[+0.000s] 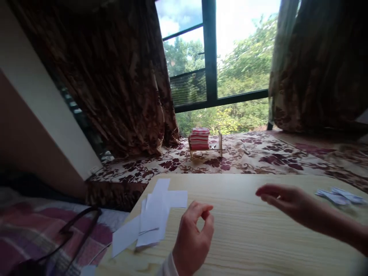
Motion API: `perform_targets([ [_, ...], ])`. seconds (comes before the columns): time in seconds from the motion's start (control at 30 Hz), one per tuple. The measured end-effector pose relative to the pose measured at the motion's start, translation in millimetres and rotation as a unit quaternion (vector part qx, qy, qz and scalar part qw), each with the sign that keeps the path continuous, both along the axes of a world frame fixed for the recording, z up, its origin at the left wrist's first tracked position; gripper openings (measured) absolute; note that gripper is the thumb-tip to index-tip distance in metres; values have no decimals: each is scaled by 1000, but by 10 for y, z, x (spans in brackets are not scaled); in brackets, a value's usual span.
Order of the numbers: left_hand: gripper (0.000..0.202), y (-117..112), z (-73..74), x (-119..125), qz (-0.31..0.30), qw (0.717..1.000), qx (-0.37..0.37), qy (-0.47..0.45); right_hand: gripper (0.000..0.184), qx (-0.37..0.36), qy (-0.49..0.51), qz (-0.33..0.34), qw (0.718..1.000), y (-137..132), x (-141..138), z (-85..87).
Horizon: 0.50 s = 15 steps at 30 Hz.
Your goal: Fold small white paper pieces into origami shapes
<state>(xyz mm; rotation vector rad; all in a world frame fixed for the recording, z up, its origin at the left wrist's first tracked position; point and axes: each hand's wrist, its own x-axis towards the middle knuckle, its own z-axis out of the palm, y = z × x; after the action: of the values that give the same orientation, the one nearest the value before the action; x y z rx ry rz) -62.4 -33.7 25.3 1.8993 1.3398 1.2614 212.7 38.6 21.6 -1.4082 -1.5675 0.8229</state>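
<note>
Nearest, just right of the spread of white paper slips [152,214], the left hand [194,239] is raised over the pale wooden counter [238,245], its grip loosely curled, thumb and forefinger rounded into a ring with nothing seen between them. The slips lie overlapping at odd angles, one projecting toward the counter's left edge, with a thin dark strand [148,231] across the top. A brush from the pale sleeve [169,266] or the heel of that hand could skew them or push the outermost one over the edge, since they look light and nothing evident weighs them down. Well right of the slips, the right hand [290,201] reaches in, its grip relaxed and, as far as shows, holding nothing; its forearm passes close to a few flat pale strips [339,196] and could drag them. Left of the slips, plaid bedding [17,230] and a dark looped strap [93,209] might swallow or snag whatever fell. Beyond the slips, on a flower-patterned ledge [258,149], a small stand [220,145] bears a red-and-white stack [199,140]; farther back hang dark curtains [138,96] and a window [211,50], whose draught, if open, could lift paper.
</note>
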Motion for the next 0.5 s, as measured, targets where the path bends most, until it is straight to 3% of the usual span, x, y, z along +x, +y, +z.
perform_targets([
  [0.07, 22, -41, 84, -415, 77, 995, -33, 47, 14, 26, -87, 111, 990, -140, -390, -170],
  [0.13, 20, 11, 117, -921, 131, 987, -65, 64, 21, 29, -141, 162, 976, -228, -648, -343],
  [0.23, 22, 240, 112, -1655, 181, 970, -136, 89, 23, 39, -155, 188, 969, -249, -805, -560],
  [0.3, 31, 437, 99, -2001, 204, 956, -177, 111, 22, 34, -144, 187, 971, -223, -814, -666],
  [0.4, 32, 729, 70, -2216, 223, 937, -226, 146, 24, 22, -137, 186, 973, -179, -786, -768],
  [0.5, 33, 976, 9, -2168, 226, 920, -265, 181, 26, 21, -137, 197, 970, -159, -767, -817],
])
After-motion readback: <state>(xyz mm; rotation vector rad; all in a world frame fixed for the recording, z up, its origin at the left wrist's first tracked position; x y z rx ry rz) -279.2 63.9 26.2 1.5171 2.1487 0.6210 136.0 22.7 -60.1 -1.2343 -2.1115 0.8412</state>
